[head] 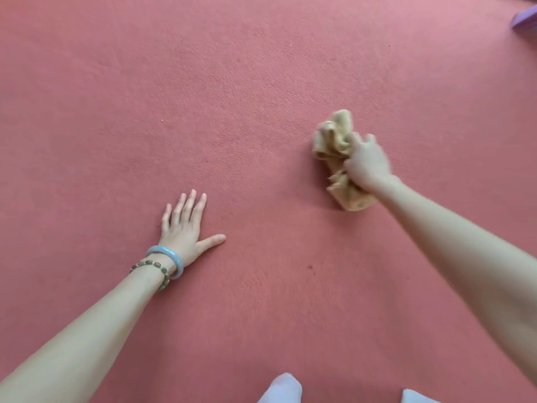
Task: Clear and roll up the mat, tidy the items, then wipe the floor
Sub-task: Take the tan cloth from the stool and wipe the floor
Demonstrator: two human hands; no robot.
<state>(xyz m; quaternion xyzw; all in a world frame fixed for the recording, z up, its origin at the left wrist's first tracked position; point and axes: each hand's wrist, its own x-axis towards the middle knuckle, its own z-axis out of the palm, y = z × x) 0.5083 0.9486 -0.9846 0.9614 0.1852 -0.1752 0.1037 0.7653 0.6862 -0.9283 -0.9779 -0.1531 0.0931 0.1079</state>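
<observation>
A crumpled tan cloth (334, 141) lies bunched on the red carpeted floor (203, 97) at the right of the view. My right hand (367, 162) grips the cloth from above, fingers curled into its folds, and presses it onto the floor. My left hand (186, 225) rests flat on the floor at the lower left, fingers straight and thumb spread out to the right. Two bracelets, one pale blue and one beaded, sit on the left wrist.
A purple object (524, 20) pokes in at the top right corner, mostly cut off by the frame. My knees in white fabric (283, 388) show at the bottom edge. A small dark spot (312, 266) marks the floor between my arms.
</observation>
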